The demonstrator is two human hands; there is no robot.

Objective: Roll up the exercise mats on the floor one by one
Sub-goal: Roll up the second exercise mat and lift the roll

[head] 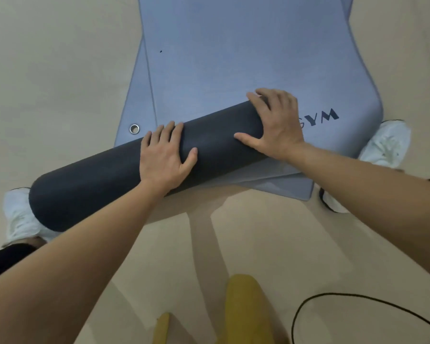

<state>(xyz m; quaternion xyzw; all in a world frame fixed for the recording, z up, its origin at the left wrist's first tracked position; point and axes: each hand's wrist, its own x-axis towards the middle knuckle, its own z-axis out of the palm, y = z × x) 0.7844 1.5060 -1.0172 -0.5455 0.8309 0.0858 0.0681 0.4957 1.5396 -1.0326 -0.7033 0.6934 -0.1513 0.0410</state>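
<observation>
A dark navy rolled mat (pixel 104 180) lies slanted across the near end of flat blue-grey mats (pixel 233 58) stacked on the floor. My left hand (pixel 164 157) rests palm down on the middle of the roll, fingers spread over its top. My right hand (pixel 273 125) presses on the roll's right end, fingers curled over its far side, thumb on the near side. The top flat mat bears the letters "GYM" (pixel 320 117). A lower mat shows at the left edge with a metal eyelet (pixel 134 129).
My white shoes stand at the left (pixel 20 217) and the right (pixel 385 145) of the mats. A yellow object (pixel 246 311) and a black cord (pixel 358 309) lie on the beige floor near me.
</observation>
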